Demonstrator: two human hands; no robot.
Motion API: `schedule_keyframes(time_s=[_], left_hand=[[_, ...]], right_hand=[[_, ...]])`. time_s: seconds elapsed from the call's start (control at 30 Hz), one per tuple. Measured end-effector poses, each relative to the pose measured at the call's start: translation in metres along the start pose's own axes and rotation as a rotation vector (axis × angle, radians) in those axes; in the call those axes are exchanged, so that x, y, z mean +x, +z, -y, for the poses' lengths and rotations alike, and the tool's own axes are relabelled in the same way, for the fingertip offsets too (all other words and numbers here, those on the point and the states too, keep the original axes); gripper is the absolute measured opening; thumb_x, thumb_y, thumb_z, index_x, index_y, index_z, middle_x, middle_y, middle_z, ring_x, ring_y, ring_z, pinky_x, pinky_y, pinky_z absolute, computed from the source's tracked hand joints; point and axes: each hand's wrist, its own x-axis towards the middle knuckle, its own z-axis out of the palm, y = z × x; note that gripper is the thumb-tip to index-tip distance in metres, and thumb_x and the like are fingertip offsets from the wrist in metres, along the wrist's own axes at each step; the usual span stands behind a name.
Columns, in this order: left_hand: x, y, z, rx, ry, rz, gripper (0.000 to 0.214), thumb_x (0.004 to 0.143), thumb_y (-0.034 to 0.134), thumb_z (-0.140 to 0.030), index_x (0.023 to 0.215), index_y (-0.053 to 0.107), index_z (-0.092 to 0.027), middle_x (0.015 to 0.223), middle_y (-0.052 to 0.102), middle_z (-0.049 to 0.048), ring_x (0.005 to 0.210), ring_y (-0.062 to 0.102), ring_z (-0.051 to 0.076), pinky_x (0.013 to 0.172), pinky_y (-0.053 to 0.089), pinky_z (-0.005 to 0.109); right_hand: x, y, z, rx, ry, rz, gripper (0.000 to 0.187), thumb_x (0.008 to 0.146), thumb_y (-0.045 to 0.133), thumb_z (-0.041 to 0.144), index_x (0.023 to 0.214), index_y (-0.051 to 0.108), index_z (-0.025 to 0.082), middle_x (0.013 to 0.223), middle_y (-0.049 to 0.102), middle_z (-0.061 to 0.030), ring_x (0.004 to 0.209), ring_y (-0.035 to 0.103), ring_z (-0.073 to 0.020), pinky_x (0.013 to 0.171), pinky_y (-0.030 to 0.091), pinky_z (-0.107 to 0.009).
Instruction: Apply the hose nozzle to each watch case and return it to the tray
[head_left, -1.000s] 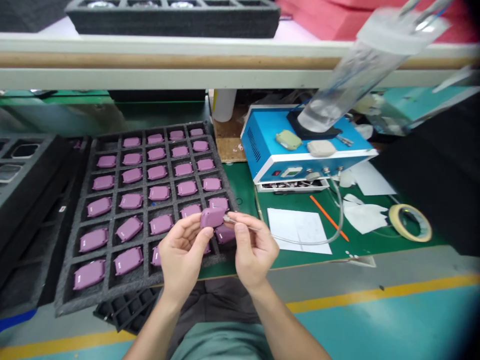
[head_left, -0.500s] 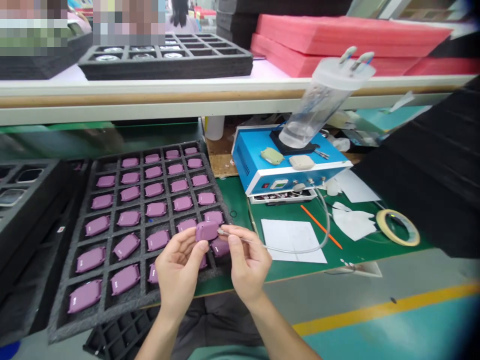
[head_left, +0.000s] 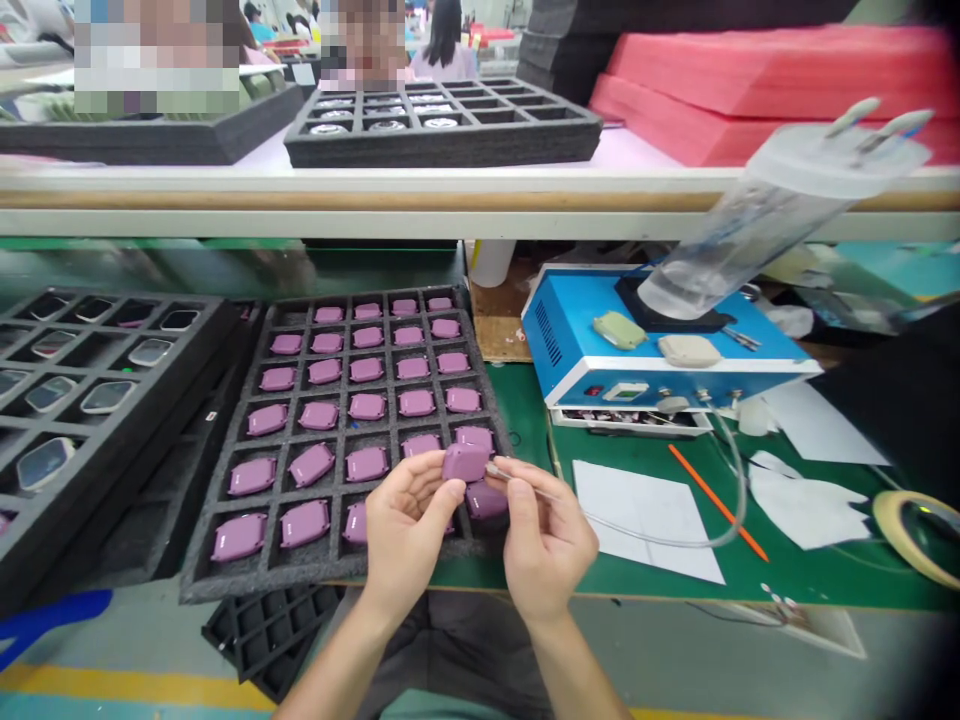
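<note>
Between thumb and fingers, my left hand (head_left: 409,530) grips a purple watch case (head_left: 465,462), held up over the near right corner of a dark foam tray (head_left: 196,560). My right hand (head_left: 550,535) pinches a thin clear tube (head_left: 645,540) close to its small metal tip (head_left: 495,468). That tip meets the right side of the watch case; whether it sits in a hole there I cannot tell. From my right hand the tube curves back to the front of a blue machine (head_left: 540,335). Similar purple cases lie in the tray's compartments.
A clear cylinder with some water (head_left: 720,250) stands on the machine beside a green case (head_left: 619,330) and a beige case (head_left: 690,350). Right of my hands lie paper (head_left: 637,500), an orange stick (head_left: 720,503) and a tape roll (head_left: 900,520). Another foam tray (head_left: 172,375) holds watch parts at left.
The camera view has turned left, so everything sits further right in the picture. Both hands keep the same hold, with the tube's tip still at the case's side.
</note>
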Motion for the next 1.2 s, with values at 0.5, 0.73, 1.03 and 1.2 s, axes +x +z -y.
schedule_keyframes(time_s=[0.5,0.73,1.03,1.2], left_hand=[[0.001,-0.001,0.0,0.028,0.002,-0.046,0.031,0.077,0.09,-0.029,0.101,0.077,-0.014,0.099,0.085,0.0118,0.091,0.083,0.023,0.084,0.069,0.027],[0.005,-0.002,0.004,0.057,0.039,-0.085,0.037,0.075,0.094,-0.035,0.102,0.079,-0.015,0.098,0.085,0.0106,0.088,0.083,0.023,0.076,0.069,0.024],[0.007,-0.004,0.007,0.041,0.038,-0.078,0.036,0.076,0.095,-0.034,0.104,0.08,-0.016,0.098,0.085,0.0083,0.086,0.083,0.019,0.074,0.067,0.018],[0.006,-0.005,0.008,0.053,0.022,-0.092,0.039,0.074,0.095,-0.035,0.104,0.079,-0.015,0.099,0.085,0.0095,0.087,0.083,0.02,0.075,0.068,0.021]], right_hand=[[0.001,0.001,0.0,0.027,0.011,0.003,0.011,0.1,0.069,0.023,0.103,0.08,0.023,0.101,0.084,-0.0052,0.087,0.083,-0.0185,0.078,0.072,-0.03],[0.008,0.004,0.0,0.058,-0.025,0.036,0.014,0.102,0.065,0.02,0.106,0.078,0.024,0.102,0.083,-0.0052,0.09,0.083,-0.0168,0.082,0.071,-0.028],[0.012,0.006,0.003,0.078,-0.035,0.031,0.012,0.101,0.066,0.024,0.103,0.077,0.023,0.1,0.083,-0.0063,0.089,0.083,-0.0177,0.08,0.071,-0.029],[0.013,0.006,0.004,0.076,-0.029,0.029,0.012,0.101,0.065,0.024,0.102,0.077,0.023,0.1,0.083,-0.0065,0.089,0.083,-0.0181,0.079,0.071,-0.029]])
